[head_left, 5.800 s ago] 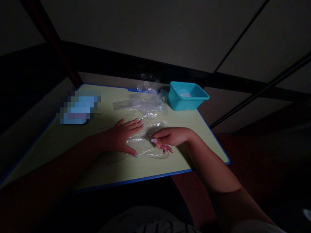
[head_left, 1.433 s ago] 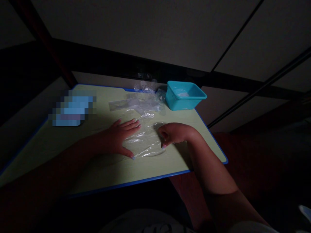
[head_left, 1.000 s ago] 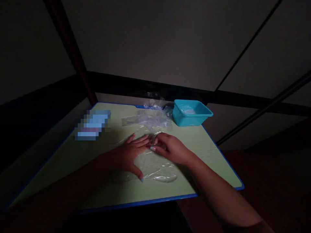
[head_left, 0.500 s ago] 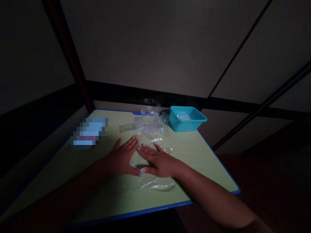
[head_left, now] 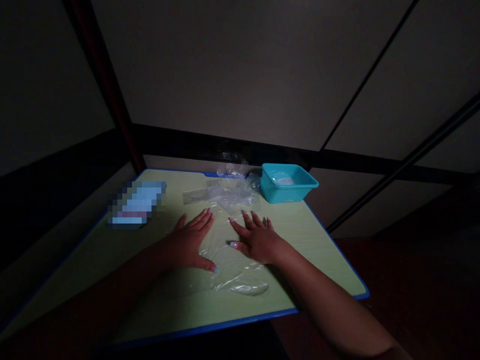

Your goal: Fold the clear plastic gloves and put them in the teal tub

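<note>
Head view: film (head_left: 225, 260), clear and creased, lay flat on the table (head_left: 318, 255) toward its near edge, between and partly under two bare hands. Left hand (head_left: 185, 245) covered its nine o'clock side, palm down, fingers aimed between twelve and two, thumb at four, the grip wide and holding nothing. Right hand (head_left: 260, 244) was at three, also palm down, fingers fanned between ten and twelve, likewise spread wide with nothing held; whether it pressed the film or only skimmed it could not be told. As I judged it, pressing such thin film well called for one hand as a firm anchor and light, even strokes of the other from the middle outward, so that creases ran off the edge instead of bunching; a nail dragged upright might have snagged it. The film's near edge ran roughly from nine to three, with a shiny rounded lobe between four and five. Its long axis seemed to lie the same way, but the left part was faint and partly hidden, so that was not certain. At twelve lay a heap (head_left: 234, 194) of clear plastic. Between one and two stood a teal bin (head_left: 283, 195), upright, with whitish plastic inside. At ten was a pixelated item (head_left: 138, 205), too masked to identify. Dark panels (head_left: 225, 75) rose behind, and reddish floor (head_left: 382, 270) showed at three.
</note>
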The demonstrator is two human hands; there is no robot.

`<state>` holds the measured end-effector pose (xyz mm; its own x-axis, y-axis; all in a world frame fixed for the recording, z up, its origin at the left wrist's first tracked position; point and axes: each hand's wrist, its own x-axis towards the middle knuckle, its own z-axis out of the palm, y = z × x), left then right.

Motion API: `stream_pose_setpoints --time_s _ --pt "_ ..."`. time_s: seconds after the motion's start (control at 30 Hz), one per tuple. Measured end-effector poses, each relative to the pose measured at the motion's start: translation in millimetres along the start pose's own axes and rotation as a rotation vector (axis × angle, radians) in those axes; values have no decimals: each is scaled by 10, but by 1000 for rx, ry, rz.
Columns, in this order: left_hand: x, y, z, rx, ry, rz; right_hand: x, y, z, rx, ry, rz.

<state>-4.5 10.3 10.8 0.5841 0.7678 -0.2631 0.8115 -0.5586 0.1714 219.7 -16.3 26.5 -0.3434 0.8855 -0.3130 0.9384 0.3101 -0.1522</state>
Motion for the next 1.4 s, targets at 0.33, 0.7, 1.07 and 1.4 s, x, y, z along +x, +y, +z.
stream_pose_setpoints --time_s 0.33,0.7,1.07,1.4 --pt "111 -113 59 -110 349 -2 -8 42 -25 -17 189 -22" --pt "135 -148 -122 -752 860 -142 -57 -185 109 78 48 -511" --pt "82 -82 -78 -468 559 11 0 2 -15 7 -117 -241" --pt "86 -88 -135 -561 638 -123 -44 -57 3 45 19 -346"
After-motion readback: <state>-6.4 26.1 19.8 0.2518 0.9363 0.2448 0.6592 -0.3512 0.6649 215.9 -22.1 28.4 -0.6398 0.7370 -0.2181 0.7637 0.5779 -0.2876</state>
